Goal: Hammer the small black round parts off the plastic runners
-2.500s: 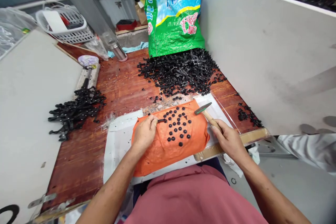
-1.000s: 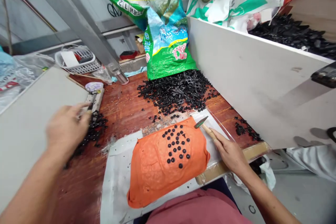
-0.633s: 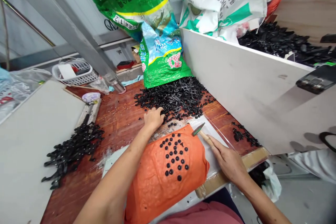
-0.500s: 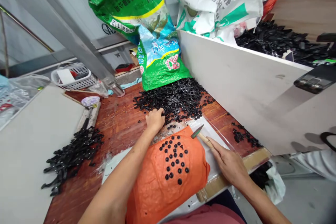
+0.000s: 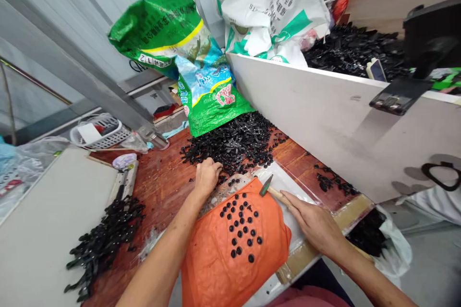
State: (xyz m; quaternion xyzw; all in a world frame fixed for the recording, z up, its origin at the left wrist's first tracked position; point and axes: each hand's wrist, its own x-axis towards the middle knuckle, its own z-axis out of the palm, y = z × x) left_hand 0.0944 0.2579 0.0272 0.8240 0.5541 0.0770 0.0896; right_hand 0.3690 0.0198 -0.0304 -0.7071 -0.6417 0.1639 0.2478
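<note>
My right hand point(image 5: 313, 220) is wrapped round the wooden handle of a small hammer point(image 5: 276, 193), whose dark greenish head is over the upper right edge of an orange cloth point(image 5: 212, 268). Several small round black parts point(image 5: 245, 229) lie spread across that cloth. My left hand point(image 5: 208, 176) is at the near left edge of a heap of small black pieces point(image 5: 234, 141), its fingers curled and pressed together. What those fingers hold, if anything, is hidden. More round black parts point(image 5: 234, 181) lie between the heap and the cloth.
A green and blue printed bag point(image 5: 212, 100) rests on the heap's far side. A white board point(image 5: 306, 105) stands to the right, with a black clamp point(image 5: 399, 96) on it. Longer black pieces point(image 5: 104, 240) are piled at left. A white basket point(image 5: 101, 132) sits at back left.
The camera view has shifted a little. My left hand stays at the heap's edge with its fingers more closed. The hammer head has turned slightly in my right hand.
</note>
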